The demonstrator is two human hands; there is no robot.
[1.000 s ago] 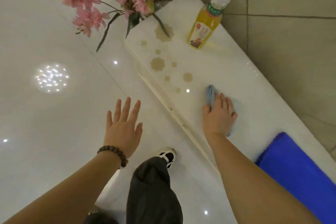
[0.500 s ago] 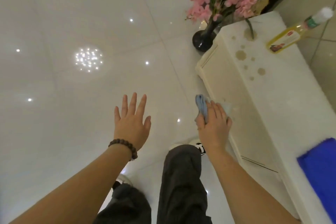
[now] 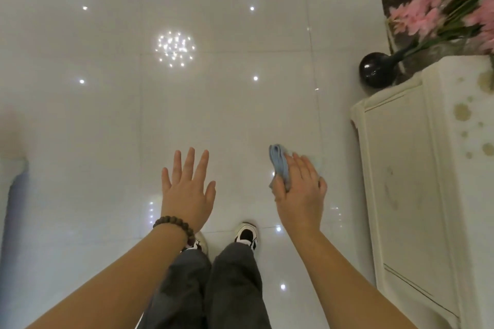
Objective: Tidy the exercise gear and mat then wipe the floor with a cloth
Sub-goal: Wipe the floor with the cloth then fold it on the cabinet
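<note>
My right hand grips a bunched light blue cloth, held in the air above the glossy white tile floor. The cloth sticks out past my thumb and fingers. My left hand hovers beside it with fingers spread and nothing in it; a brown bead bracelet circles its wrist. Both hands are over the floor, in front of my feet. No mat or exercise gear shows in this view.
A cream cabinet stands along the right, its top speckled with brown marks. A black round vase of pink flowers sits at its far end. My shoes and grey trouser legs are below. A pale object edges the left border.
My right hand lifted the cloth off the cabinet top and carried it left, out over the floor. My view swung left; the bottle and blue mat left the frame.
</note>
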